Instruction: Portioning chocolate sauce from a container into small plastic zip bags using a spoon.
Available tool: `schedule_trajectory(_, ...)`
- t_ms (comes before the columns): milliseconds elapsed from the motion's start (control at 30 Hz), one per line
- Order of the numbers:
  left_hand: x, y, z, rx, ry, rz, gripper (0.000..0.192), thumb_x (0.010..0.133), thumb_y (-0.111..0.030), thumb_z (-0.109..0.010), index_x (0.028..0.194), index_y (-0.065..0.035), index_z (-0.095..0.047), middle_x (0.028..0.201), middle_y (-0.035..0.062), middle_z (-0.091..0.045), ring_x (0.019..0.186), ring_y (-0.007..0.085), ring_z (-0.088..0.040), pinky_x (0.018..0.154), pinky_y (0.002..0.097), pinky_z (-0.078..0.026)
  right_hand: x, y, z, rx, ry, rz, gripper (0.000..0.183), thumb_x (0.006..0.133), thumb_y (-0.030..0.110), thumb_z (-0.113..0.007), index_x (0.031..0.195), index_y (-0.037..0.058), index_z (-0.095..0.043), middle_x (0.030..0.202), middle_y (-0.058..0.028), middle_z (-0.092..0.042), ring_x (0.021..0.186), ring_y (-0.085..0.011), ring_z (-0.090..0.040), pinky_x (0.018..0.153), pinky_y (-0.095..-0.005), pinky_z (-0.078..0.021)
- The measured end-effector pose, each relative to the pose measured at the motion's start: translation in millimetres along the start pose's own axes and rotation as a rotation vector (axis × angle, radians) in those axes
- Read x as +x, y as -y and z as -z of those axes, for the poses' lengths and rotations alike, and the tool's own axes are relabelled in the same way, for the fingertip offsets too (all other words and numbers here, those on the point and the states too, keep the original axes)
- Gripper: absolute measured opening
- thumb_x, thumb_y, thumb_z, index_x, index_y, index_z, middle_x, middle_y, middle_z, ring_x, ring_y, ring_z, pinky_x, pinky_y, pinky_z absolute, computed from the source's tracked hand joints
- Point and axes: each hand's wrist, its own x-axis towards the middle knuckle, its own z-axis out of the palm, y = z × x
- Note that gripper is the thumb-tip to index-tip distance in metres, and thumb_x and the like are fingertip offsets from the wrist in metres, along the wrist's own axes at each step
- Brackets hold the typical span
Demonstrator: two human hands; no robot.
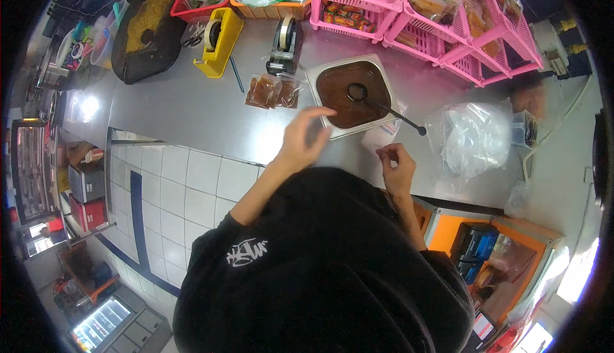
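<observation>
A metal food pan (pixel 312 82) holds dark brown sauce (pixel 336 72), with a black ladle (pixel 400 115) lying in it, its handle over the right rim. My left hand (pixel 304 137) is at the pan's near left corner, thumb and fingers apart, holding nothing. Right of it, the fingertips of my right hand (pixel 399 163) are pinched together at the near edge of a clear plastic bag (pixel 379 138), partly under the pan. Two small bags of brown sauce (pixel 264 91) lie left of the pan, overlapping.
Behind stand a yellow tape dispenser (pixel 223 48), a black tape dispenser (pixel 283 48), pink plastic baskets (pixel 393 5) of packets, and red (pixel 180 10) and orange (pixel 249 11) baskets. A blue pen (pixel 237 75) lies at left; a bundle of clear bags (pixel 472 137) is at right on the steel counter (pixel 187 108).
</observation>
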Motion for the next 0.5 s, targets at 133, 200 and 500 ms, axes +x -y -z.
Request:
schedule_trajectory(133,18.1,-36.3,-15.8,-0.089,0.185,-0.081,0.045,0.081,-0.014,-0.068,0.12,-0.0017,-0.049,0.117,0.0152,-0.057,0.112,0.0269,-0.055,0.095,0.0366,-0.043,1.3,50.5,11.3,0.171,-0.002,-0.01,0.008,0.083,-0.004,-0.062,0.087,0.0,-0.057,0.084,-0.0087,-0.063,0.079,-0.0134,-0.06,0.072,-0.0273,-0.0479)
schedule_trajectory(200,18.1,-33.1,-21.8,-0.285,0.412,0.04,0.051,0.081,-0.017,-0.07,0.125,-0.0019,-0.046,0.115,0.0143,-0.059,0.107,0.026,-0.058,0.093,0.0368,-0.045,6.7,64.7,15.5,0.322,0.032,0.063,0.01,0.085,0.001,-0.063,0.091,-0.0003,-0.055,0.083,-0.0053,-0.06,0.076,-0.0109,-0.056,0.07,-0.0243,-0.0472)
schedule_trajectory(500,17.5,-25.9,-13.3,-0.646,0.418,0.378,0.019,0.088,0.001,-0.057,0.106,0.0021,-0.051,0.092,0.007,-0.06,0.088,0.0137,-0.061,0.078,0.0275,-0.052,16.5,87.9,14.5,0.614,0.157,-0.011,0.039,0.08,0.002,-0.068,0.114,0.0026,-0.05,0.085,-0.0074,-0.06,0.077,-0.0131,-0.058,0.069,-0.0253,-0.0473)
